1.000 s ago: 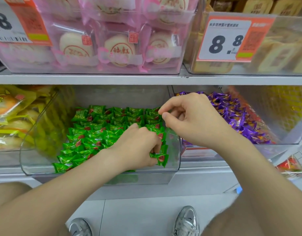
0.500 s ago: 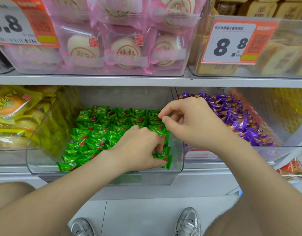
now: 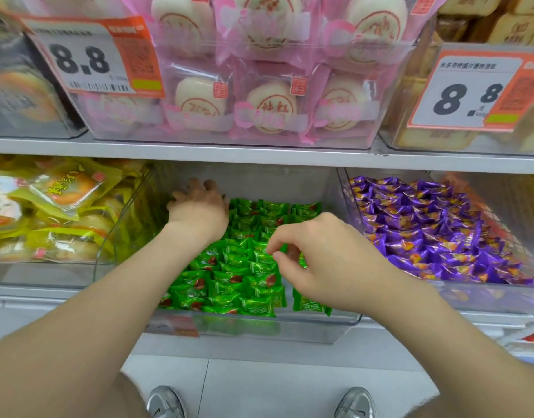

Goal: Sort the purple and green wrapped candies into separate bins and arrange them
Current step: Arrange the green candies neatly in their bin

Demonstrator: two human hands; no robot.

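Half a second on from its station at the 5 o'clock corner of the clear middle bin (image 3: 259, 325): now reaching with the left grip (image 3: 199, 212) deep toward 11 o'clock of that bin. Spreading its fingers, motion-blurred, over the bare back-left floor; holding nothing visible. Bringing the right grip (image 3: 317, 267) forward from the back-right, near the dividing wall, to about 4 o'clock of the same bin. Curling thumb and forefinger close together just above the wrappers; not possible to tell whether pinching one candy or merely nearing it.

Reading the shift, as a judgement: leaving the front rows as settled and turning to the back-left edge of the stock, so arranging and no longer sorting. Finding no purple piece among the green candies (image 3: 244, 276), and no green one among the purple candies (image 3: 425, 230) in the neighbouring bin (image 3: 344, 188) at 3 o'clock; hence judging the separation as largely done and the squaring of rows as the work in hand.

Placing the task's thing against each grip: lying at 3 o'clock of the left grip, touching or just beside its right edge, and running from there in rows toward 5 o'clock; lying directly beneath the right grip's fingertips and spreading out to its 9 o'clock. Leaving the purple candies untouched beyond the clear wall, well apart from the left grip, near the right one at its 2 o'clock.
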